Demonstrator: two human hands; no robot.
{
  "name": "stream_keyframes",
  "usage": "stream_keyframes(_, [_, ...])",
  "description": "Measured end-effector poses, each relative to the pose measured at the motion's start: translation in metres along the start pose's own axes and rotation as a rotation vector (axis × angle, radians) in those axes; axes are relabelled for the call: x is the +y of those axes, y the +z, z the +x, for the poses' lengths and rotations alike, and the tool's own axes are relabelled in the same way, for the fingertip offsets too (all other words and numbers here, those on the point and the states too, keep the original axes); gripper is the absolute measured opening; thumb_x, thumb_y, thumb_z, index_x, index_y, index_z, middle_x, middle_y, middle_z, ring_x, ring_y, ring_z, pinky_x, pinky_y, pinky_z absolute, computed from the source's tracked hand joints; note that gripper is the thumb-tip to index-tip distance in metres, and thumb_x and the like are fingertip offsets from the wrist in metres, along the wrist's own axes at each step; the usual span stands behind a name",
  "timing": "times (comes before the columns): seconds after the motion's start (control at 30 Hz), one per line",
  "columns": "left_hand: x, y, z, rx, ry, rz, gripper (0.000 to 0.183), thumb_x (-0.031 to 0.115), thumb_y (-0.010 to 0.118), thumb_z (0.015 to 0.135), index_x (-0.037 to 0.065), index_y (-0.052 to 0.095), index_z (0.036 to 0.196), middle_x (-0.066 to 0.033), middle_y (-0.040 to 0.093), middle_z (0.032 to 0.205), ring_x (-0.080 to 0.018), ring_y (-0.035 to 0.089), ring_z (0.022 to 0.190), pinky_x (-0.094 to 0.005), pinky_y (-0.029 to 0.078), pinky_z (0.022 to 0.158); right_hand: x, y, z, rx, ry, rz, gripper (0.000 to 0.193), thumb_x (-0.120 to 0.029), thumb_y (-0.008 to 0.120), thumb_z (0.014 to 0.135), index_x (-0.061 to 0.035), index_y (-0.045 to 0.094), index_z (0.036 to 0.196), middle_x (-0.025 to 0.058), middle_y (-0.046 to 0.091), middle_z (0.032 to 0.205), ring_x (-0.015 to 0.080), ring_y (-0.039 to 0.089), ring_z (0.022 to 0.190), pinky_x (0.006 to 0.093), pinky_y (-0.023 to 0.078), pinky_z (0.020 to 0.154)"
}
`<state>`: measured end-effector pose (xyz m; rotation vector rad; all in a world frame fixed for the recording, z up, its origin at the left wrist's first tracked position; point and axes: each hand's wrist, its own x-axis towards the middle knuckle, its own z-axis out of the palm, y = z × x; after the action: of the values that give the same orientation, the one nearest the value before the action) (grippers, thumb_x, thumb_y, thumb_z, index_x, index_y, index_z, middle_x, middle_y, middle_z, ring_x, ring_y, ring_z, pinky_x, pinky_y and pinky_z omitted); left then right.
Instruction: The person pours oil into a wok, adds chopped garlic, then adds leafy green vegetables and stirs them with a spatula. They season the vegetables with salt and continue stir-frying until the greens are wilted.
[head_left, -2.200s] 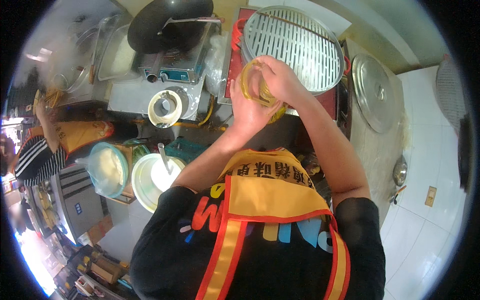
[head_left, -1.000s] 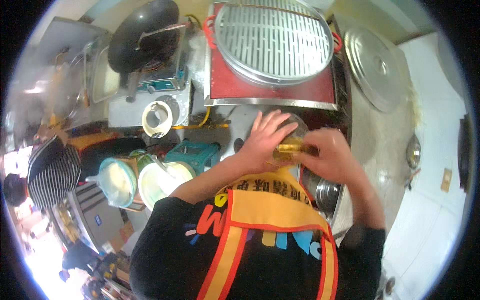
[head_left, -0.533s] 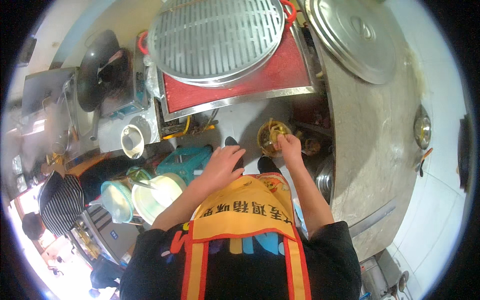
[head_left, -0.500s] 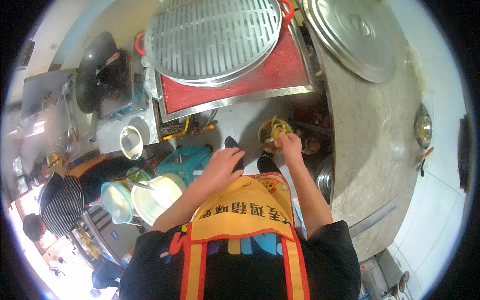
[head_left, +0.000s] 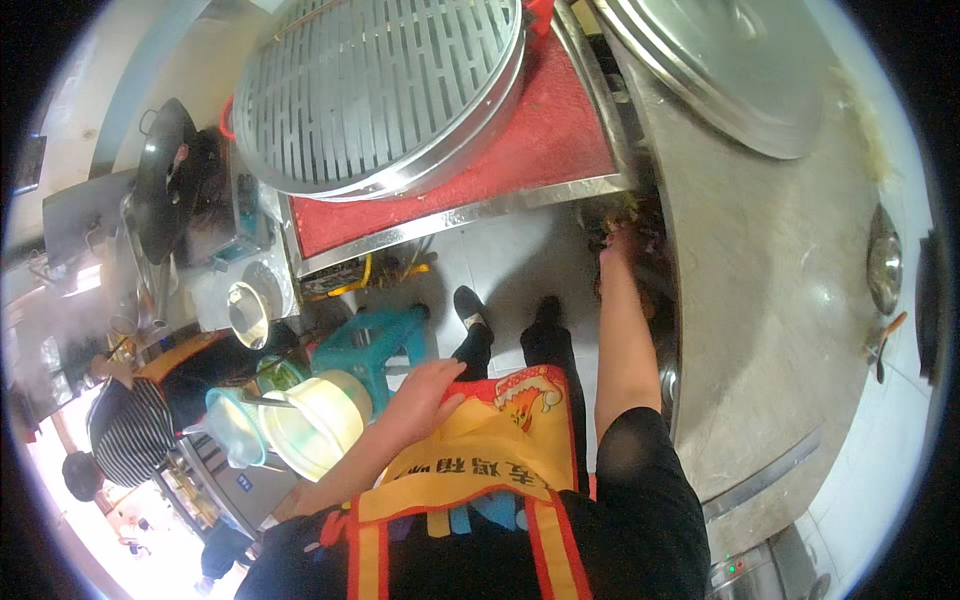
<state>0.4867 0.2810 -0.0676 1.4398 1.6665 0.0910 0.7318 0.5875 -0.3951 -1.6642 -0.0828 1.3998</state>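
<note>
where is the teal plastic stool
In the head view, the teal stool stands left of centre, just beyond the white bucket and the left hand, with a dark shoe to its right.

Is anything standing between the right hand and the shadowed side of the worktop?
Nothing visible is: the right hand reaches in at the shadowed side of the worktop, near the corner of the red table. Whether something blocks it deeper in is too dark to tell.
</note>
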Motion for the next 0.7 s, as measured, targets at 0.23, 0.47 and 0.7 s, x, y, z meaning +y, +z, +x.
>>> stream_keyframes(0.23, [-0.019,0.025,-0.005,-0.018,-0.052,-0.034,0.047,0.023,0.064,0.090,0.001,0.053,0.131,-0.0212,0.055,0.133,-0.0382,0.052,0.123,-0.0459,0.042,0.104,-0.031,0.022,0.033,0.006,-0.101,0.031,0.029,-0.026,0.050,0.099,-0.0080,0.049,0.122,0.0074,0.053,0.115,0.0208,0.048,0.096,0.0364,0.034,0.082])
stream_keyframes(0.47, [-0.011,0.019,-0.005,0.040,-0.058,-0.048,0.044,0.023,0.063,0.089,-0.001,0.056,0.125,-0.0198,0.059,0.122,-0.0376,0.055,0.115,-0.0466,0.044,0.098,-0.033,0.010,-0.010,-0.083,-0.073,-0.008,0.050,-0.034,0.049,0.099,-0.0070,0.041,0.140,0.0127,0.045,0.140,0.0298,0.046,0.122,0.0444,0.033,0.105])
stream_keyframes(0.7, [0.006,-0.009,-0.039,0.316,-0.178,-0.199,0.035,0.019,0.061,0.087,0.001,0.061,0.117,-0.0173,0.063,0.113,-0.0366,0.060,0.106,-0.0469,0.048,0.091,-0.001,0.004,-0.089,-0.265,0.170,-0.019,0.021,-0.020,0.054,0.094,-0.0001,0.060,0.098,0.0131,0.063,0.099,0.0280,0.060,0.088,0.0401,0.054,0.084])
